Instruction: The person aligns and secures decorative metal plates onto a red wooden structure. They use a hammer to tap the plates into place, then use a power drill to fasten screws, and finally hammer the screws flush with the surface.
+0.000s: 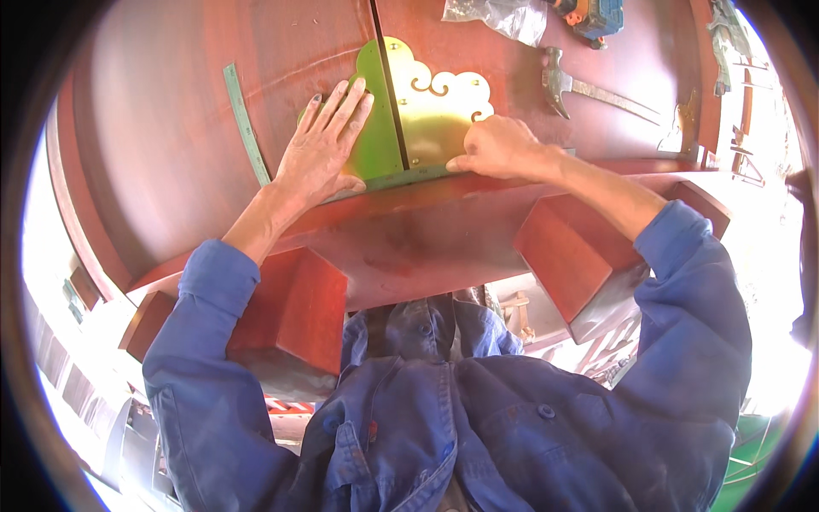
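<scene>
A cloud-shaped brass plate in two halves lies across the dark seam between two red-brown wooden panels. Its right half (pixel 435 102) shines gold with curled cut-outs; its left half (pixel 374 128) looks green. My left hand (pixel 328 145) rests open on the green half, fingers stretched out, covering part of it. Along the plate's near edge lies a narrow metal ruler (pixel 409 177). My right hand (pixel 499 147) is closed at the lower right corner of the gold half, its thumb pressing on the ruler's right end and its other fingers curled under.
A second long ruler (pixel 245 124) lies on the left panel. To the right are a claw hammer (pixel 559 83), a blue power drill (pixel 600 19) and a clear plastic bag (pixel 503 15). Red wooden blocks (pixel 314 311) jut out below the panel's front edge.
</scene>
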{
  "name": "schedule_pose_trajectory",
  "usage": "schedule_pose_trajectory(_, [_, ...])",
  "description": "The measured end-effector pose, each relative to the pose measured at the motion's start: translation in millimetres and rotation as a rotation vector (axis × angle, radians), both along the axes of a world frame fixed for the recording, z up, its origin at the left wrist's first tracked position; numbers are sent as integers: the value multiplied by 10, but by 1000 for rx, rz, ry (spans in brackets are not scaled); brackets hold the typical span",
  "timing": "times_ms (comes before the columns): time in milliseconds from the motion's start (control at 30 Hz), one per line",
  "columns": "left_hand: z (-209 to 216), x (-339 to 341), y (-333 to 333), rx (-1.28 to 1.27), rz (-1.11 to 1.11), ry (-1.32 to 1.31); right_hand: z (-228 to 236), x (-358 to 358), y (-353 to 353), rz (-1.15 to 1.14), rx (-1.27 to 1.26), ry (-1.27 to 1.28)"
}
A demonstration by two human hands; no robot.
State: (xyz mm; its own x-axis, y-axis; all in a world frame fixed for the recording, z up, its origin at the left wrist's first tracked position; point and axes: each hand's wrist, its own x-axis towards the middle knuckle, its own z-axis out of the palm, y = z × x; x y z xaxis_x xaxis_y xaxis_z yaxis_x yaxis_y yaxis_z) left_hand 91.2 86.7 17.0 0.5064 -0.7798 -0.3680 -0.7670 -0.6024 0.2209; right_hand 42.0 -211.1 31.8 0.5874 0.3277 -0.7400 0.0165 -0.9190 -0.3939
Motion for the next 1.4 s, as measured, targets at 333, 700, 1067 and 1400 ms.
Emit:
schedule_pose_trajectory(333, [-103,11,-33,-83,7,-21,1363,5,-1326,-545,180,-361])
schedule_pose_trajectory(700, [-118,-3,-152,-92,56,45,1195,-1423,-1695,-1119,136,-468])
schedule_pose_trajectory(1067, [-142,10,-175,-75,37,28,10,-254,-1194,-66,-175,-90])
schedule_pose_trajectory(1400, [-42,6,-31,-72,46,17,-54,-249,-905,-71,-132,-111])
